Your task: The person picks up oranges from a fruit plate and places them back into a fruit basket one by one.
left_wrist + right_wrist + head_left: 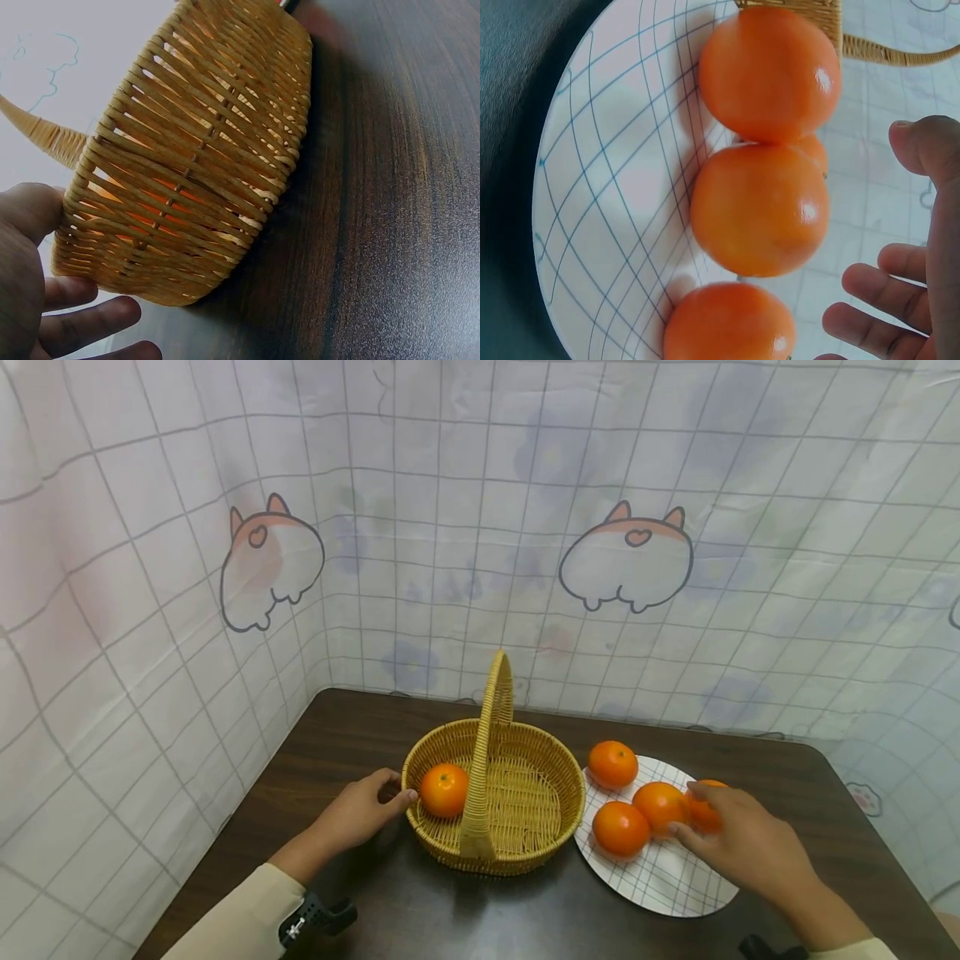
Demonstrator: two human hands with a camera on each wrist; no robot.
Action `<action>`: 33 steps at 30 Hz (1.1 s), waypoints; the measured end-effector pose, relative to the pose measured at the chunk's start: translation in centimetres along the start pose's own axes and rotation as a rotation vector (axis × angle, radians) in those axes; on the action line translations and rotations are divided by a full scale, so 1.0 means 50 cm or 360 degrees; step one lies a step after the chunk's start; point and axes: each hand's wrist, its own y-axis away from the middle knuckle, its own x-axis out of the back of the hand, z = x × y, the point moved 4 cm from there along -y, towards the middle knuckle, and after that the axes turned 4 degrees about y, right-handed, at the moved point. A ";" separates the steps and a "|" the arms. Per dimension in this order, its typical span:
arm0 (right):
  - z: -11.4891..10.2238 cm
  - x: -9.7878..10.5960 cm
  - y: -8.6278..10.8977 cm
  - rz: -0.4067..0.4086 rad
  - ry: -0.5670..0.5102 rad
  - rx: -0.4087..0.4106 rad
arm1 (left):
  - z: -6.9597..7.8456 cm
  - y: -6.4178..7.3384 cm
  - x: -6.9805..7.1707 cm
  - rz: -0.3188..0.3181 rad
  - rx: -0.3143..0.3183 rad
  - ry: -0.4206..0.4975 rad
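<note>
The yellow wicker basket (pixel 525 852), with a tall arched handle, holds one orange (pixel 444 791) at its left side. My left hand (pixel 367 810) grips the basket's left rim, thumb over the edge; in the left wrist view its other fingers lie along the outside of the woven wall (pixel 195 150). Several oranges (pixel 621 830) sit on a round white plate (pixel 675 881) with a grid pattern. My right hand (pixel 757 843) hovers over the plate's right side, partly hiding the rightmost orange (pixel 705 814). The right wrist view shows its fingers spread apart beside the oranges (pixel 761 210), holding nothing.
The dark wooden table (pixel 420 918) carries the basket and plate, which stand side by side. A white gridded curtain (pixel 450 527) with cartoon animals hangs behind and along the left. The handle (pixel 487 752) arches high over the basket's middle.
</note>
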 end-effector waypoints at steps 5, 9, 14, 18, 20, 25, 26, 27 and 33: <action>0.013 0.004 0.003 -0.0004 -0.0004 -0.0017 | -0.001 0.001 -0.002 0.0001 0.0001 -0.0001; 0.023 0.006 0.007 -0.0022 -0.0014 -0.0040 | -0.002 0.000 -0.002 0.0001 0.0007 -0.0014; 0.033 0.009 0.010 -0.0005 -0.0025 -0.0043 | 0.001 -0.001 -0.002 0.0001 0.0005 -0.0018; 0.040 0.009 0.010 -0.0002 -0.0016 -0.0047 | 0.002 -0.001 -0.001 -0.0002 0.0011 -0.0020; 0.044 0.008 0.009 -0.0012 -0.0005 -0.0059 | 0.002 -0.001 -0.001 -0.0002 0.0015 -0.0026; 0.052 0.010 0.006 -0.0035 0.0019 -0.0084 | 0.003 0.000 0.000 0.0001 0.0022 -0.0026; 0.053 0.010 0.005 -0.0037 0.0020 -0.0085 | 0.003 0.001 0.000 0.0001 0.0023 -0.0025; 0.054 0.010 0.005 -0.0035 0.0022 -0.0084 | 0.003 0.001 0.000 0.0001 0.0024 -0.0025; 0.064 0.008 0.005 -0.0027 0.0021 -0.0078 | 0.002 0.003 -0.001 0.0006 0.0031 -0.0028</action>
